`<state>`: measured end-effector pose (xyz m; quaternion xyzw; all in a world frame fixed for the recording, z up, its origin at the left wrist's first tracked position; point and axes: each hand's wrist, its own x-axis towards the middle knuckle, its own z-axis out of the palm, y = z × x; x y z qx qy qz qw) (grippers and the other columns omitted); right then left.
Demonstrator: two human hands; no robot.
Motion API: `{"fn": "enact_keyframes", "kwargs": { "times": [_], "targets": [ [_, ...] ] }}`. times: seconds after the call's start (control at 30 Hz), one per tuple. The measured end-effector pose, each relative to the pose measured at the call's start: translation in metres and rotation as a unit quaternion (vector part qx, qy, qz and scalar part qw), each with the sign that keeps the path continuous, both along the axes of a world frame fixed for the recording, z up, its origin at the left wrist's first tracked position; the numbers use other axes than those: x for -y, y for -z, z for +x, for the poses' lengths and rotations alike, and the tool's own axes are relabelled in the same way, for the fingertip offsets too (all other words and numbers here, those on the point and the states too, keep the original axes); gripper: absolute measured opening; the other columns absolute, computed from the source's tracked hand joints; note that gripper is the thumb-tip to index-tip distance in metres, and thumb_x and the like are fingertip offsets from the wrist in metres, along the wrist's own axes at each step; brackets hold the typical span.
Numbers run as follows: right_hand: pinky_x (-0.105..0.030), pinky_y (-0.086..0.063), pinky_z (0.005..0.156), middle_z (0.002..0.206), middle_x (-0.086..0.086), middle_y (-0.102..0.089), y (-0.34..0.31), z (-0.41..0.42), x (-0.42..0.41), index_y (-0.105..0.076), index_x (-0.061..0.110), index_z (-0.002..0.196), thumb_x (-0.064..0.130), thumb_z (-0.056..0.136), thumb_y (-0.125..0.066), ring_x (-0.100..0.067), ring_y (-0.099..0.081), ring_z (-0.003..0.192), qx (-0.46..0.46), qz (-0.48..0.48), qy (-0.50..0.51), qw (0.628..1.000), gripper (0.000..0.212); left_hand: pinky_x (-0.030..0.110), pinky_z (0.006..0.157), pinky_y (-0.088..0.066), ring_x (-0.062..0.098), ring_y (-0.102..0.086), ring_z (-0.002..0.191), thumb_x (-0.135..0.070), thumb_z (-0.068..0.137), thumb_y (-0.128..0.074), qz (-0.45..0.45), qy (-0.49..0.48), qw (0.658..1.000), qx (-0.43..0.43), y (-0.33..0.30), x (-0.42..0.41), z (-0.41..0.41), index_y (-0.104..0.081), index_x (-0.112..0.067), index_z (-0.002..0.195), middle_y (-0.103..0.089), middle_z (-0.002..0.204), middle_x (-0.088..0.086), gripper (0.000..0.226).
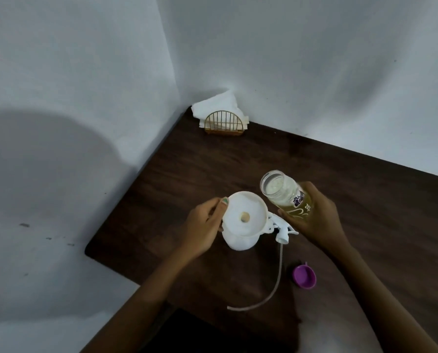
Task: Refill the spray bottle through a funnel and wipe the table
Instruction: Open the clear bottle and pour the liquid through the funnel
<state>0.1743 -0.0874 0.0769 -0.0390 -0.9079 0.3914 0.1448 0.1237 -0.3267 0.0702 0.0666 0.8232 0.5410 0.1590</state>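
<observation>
On a dark wooden bench (238,161) set into the corner of two pale walls, a white spray bottle (239,242) stands upright with a white funnel (243,215) seated in its open neck, the funnel's wide bowl facing up and its small central hole visible. The left hand (203,224) grips the funnel at its left rim, thumb on the edge, steadying it on the bottle. The right hand (314,217) is wrapped around a clear jar (286,193) of yellowish liquid, held above the bench and tilted with its open mouth pointing toward the funnel's right rim, close beside it; no liquid can be seen passing between them. Just right of the spray bottle, partly under the jar, the white trigger spray head (358,229) lies on the bench, its long translucent dip tube (271,289) curving away toward the near edge. A purple cap (304,276) rests open side up on the bench near the right forearm. In the far corner, against the wall, a gold wire napkin holder (224,123) stands with white paper napkins (217,104) in it.
</observation>
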Motion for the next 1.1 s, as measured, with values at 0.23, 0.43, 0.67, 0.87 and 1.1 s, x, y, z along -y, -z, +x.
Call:
{"fn": "enact_keyframes", "kwargs": {
  "times": [0.23,0.43,0.67,0.87,1.1],
  "targets": [
    [-0.041,-0.054,0.056,0.087,0.005,-0.067,0.011,-0.007,-0.009,-0.056,0.023,0.102,0.034,0.064,-0.086,-0.014,-0.064,0.072,-0.007,0.074,-0.024,0.997,0.050,0.055,0.064,-0.053,0.022,-0.063,0.067,-0.061,0.087,-0.036,-0.049,0.009,0.998,-0.036,0.006,-0.004,-0.003,-0.064,-0.022,0.086,-0.064,0.071,0.003,0.047],
    [-0.036,-0.052,0.056,0.088,0.002,-0.067,0.014,-0.012,-0.013,-0.057,0.019,0.105,0.035,0.065,-0.085,-0.016,-0.063,0.070,-0.015,0.118,-0.052,0.992,0.051,0.056,0.061,-0.050,0.031,-0.060,0.065,-0.062,0.086,-0.034,-0.059,0.015,0.996,-0.059,0.005,-0.004,-0.004,-0.062,-0.013,0.082,-0.060,0.067,0.012,0.056],
    [-0.022,-0.037,0.058,0.083,-0.006,-0.068,0.001,-0.012,-0.010,-0.062,0.006,0.100,0.032,0.067,-0.079,-0.022,-0.063,0.066,-0.053,0.179,-0.073,0.980,0.046,0.055,0.058,-0.051,0.030,-0.063,0.066,-0.064,0.086,-0.032,-0.066,0.024,0.995,-0.069,0.006,-0.004,-0.004,-0.065,-0.014,0.085,-0.063,0.069,0.011,0.060],
    [-0.005,-0.018,0.059,0.077,-0.007,-0.068,-0.018,-0.011,-0.007,-0.066,0.005,0.095,0.050,0.072,-0.055,-0.024,-0.063,0.062,-0.073,0.240,-0.070,0.965,0.051,0.053,0.059,-0.052,0.025,-0.063,0.063,-0.058,0.090,-0.036,-0.067,0.026,0.994,-0.079,0.005,-0.005,-0.005,-0.065,-0.013,0.085,-0.062,0.066,0.008,0.055],
    [-0.017,-0.023,0.054,0.076,-0.008,-0.068,-0.022,-0.010,-0.009,-0.066,0.006,0.096,0.053,0.074,-0.053,-0.027,-0.063,0.062,-0.067,0.272,-0.079,0.957,0.054,0.049,0.058,-0.050,0.024,-0.061,0.061,-0.040,0.099,-0.043,-0.074,0.019,0.993,-0.090,0.003,-0.007,-0.004,-0.062,-0.019,0.076,-0.060,0.062,0.005,0.036]
  ]
}}
